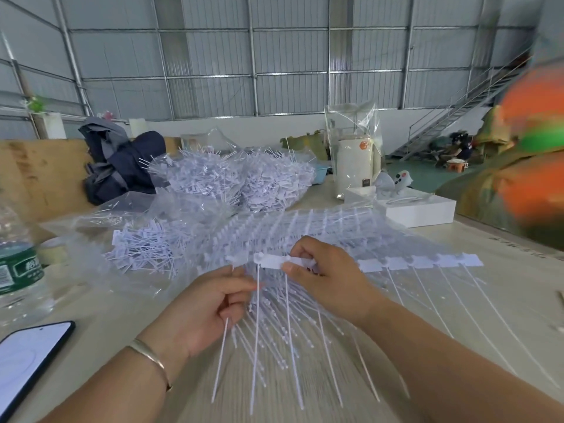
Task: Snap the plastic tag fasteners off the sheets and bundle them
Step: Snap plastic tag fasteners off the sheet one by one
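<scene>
Fasteners (276,325), thin white stems, fan blurrily from both hands: left (210,303) and right (323,276) pinching them.

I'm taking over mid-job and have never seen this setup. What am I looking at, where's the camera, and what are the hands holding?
There is no machine here: one head-worn camera looks down at a person's two bare hands over a table. The right hand pinches the flat white tag heads at the end of a sheet of fasteners, whose thin tails fan toward the camera. The left hand grips a few loose tails it has gathered. Behind lie heaps of finished fasteners in clear bags. At the left stand a water bottle and a phone.
</scene>
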`<state>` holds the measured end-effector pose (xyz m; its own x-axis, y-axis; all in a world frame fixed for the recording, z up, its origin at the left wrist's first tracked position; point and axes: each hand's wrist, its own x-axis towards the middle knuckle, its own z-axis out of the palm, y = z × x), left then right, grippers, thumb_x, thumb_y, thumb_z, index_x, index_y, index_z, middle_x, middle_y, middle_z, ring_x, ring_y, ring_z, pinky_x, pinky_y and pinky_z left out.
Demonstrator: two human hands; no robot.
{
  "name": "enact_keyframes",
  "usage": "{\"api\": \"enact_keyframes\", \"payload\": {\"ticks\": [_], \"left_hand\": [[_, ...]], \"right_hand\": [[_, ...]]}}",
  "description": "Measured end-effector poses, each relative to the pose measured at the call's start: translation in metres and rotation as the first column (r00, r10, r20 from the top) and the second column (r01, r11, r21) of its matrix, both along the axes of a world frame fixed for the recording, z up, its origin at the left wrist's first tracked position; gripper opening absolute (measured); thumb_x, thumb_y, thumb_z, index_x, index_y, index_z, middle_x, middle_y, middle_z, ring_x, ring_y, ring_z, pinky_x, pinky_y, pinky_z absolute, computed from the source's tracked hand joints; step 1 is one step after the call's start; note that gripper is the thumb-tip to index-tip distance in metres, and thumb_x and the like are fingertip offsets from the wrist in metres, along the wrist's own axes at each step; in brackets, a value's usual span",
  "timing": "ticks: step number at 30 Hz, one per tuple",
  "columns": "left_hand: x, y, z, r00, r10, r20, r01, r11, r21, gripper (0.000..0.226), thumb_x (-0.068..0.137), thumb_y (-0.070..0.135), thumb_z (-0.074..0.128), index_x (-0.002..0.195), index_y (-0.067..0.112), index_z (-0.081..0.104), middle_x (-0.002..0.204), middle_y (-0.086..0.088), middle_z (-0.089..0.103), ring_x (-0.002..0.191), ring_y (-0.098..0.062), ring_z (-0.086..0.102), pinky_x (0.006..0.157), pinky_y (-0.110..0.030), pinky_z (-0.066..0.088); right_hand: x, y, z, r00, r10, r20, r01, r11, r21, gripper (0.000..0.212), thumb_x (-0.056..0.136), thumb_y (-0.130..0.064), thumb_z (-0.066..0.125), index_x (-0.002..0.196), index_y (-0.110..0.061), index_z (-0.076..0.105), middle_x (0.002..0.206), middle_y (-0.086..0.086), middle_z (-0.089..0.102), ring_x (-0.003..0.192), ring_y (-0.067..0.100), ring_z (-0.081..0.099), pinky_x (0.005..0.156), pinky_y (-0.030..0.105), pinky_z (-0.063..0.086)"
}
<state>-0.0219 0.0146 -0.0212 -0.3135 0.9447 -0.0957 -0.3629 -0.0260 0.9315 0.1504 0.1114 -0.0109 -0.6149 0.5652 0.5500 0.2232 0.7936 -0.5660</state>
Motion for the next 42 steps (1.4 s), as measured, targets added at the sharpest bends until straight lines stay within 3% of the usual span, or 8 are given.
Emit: {"api": "enact_keyframes", "payload": {"ticks": [4, 12, 20, 24, 28, 34, 39, 42], "left_hand": [[0.001, 0.001, -0.001, 0.996, 0.047, 0.073, -0.042, 0.997, -0.066, 0.015, 0.075, 0.013, 0.065, 0.076, 0.011, 0.051, 0.06, -0.002, 0.045, 0.035, -0.004, 0.027, 0.027, -0.014, 0.015], [0.005, 0.0, -0.004, 0.994, 0.004, -0.109, -0.011, 0.998, -0.066, 0.038, 0.069, 0.046, 0.073, 0.071, 0.013, 0.055, 0.061, -0.002, 0.043, 0.036, -0.005, 0.021, 0.03, -0.013, 0.014], [0.009, -0.004, -0.003, 0.972, -0.02, -0.236, 0.008, 0.999, -0.052, 0.022, 0.06, 0.029, 0.08, 0.07, 0.013, 0.067, 0.066, -0.002, 0.055, 0.036, -0.004, 0.023, 0.032, -0.012, 0.016], [0.008, -0.002, -0.005, 0.979, 0.025, -0.203, -0.035, 0.998, -0.046, 0.013, 0.063, 0.019, 0.076, 0.07, 0.01, 0.069, 0.065, -0.003, 0.06, 0.033, -0.003, 0.023, 0.031, -0.011, 0.017], [0.006, -0.002, -0.006, 0.988, 0.041, -0.152, -0.049, 0.997, -0.052, 0.031, 0.065, 0.018, 0.074, 0.089, 0.002, 0.064, 0.07, -0.007, 0.059, 0.032, -0.002, 0.024, 0.03, -0.012, 0.017], [0.006, -0.003, -0.001, 0.993, 0.07, -0.098, -0.072, 0.997, -0.013, 0.023, 0.072, 0.019, 0.069, 0.084, 0.003, 0.057, 0.051, 0.004, 0.05, 0.031, -0.002, 0.023, 0.029, -0.013, 0.016], [0.007, -0.008, 0.004, 1.0, -0.013, -0.018, 0.014, 0.999, 0.045, 0.017, 0.072, 0.014, 0.067, 0.083, 0.007, 0.056, 0.064, 0.0, 0.059, 0.032, 0.0, 0.023, 0.029, -0.012, 0.015], [0.009, -0.008, 0.004, 0.999, -0.043, -0.03, 0.045, 0.996, 0.076, 0.015, 0.073, 0.013, 0.066, 0.081, 0.005, 0.057, 0.066, -0.002, 0.06, 0.033, 0.0, 0.024, 0.03, -0.012, 0.016]], "right_hand": [[0.0, 0.001, -0.001, 1.0, 0.006, 0.022, -0.008, 0.998, 0.061, 0.012, 0.094, -0.018, 0.055, 0.082, -0.016, 0.057, 0.061, -0.011, 0.046, 0.059, 0.005, 0.041, 0.055, 0.02, 0.031], [-0.002, 0.003, -0.003, 0.975, -0.103, 0.197, 0.033, 0.944, 0.329, 0.015, 0.097, -0.018, 0.048, 0.102, -0.018, 0.062, 0.096, -0.003, 0.062, 0.092, 0.018, 0.053, 0.088, 0.036, 0.037], [-0.003, -0.001, 0.002, 0.969, -0.13, 0.209, 0.023, 0.895, 0.446, 0.021, 0.099, -0.023, 0.047, 0.111, -0.027, 0.063, 0.101, -0.007, 0.058, 0.1, 0.014, 0.049, 0.091, 0.033, 0.025], [0.0, 0.003, 0.003, 0.929, -0.301, 0.214, 0.138, 0.821, 0.553, 0.025, 0.097, -0.047, 0.044, 0.106, -0.031, 0.061, 0.099, -0.01, 0.058, 0.101, 0.012, 0.051, 0.099, 0.037, 0.019], [0.006, 0.009, 0.002, 0.921, -0.337, 0.198, 0.224, 0.87, 0.44, 0.032, 0.094, -0.056, 0.043, 0.095, -0.027, 0.057, 0.088, -0.01, 0.057, 0.089, 0.013, 0.055, 0.096, 0.036, 0.023], [0.001, 0.003, 0.005, 0.976, -0.216, -0.031, 0.217, 0.95, 0.227, 0.026, 0.088, -0.045, 0.059, 0.077, -0.024, 0.049, 0.077, -0.009, 0.051, 0.072, 0.01, 0.05, 0.085, 0.032, 0.024], [0.001, -0.002, 0.006, 0.994, -0.074, -0.086, 0.07, 0.996, -0.048, 0.04, 0.086, -0.047, 0.063, 0.063, -0.022, 0.043, 0.052, -0.011, 0.037, 0.052, 0.007, 0.04, 0.08, 0.037, 0.031], [0.003, 0.0, 0.008, 0.994, -0.082, -0.078, 0.077, 0.995, -0.067, 0.047, 0.084, -0.054, 0.061, 0.056, -0.022, 0.04, 0.046, -0.009, 0.036, 0.049, 0.008, 0.038, 0.079, 0.037, 0.03]]}}
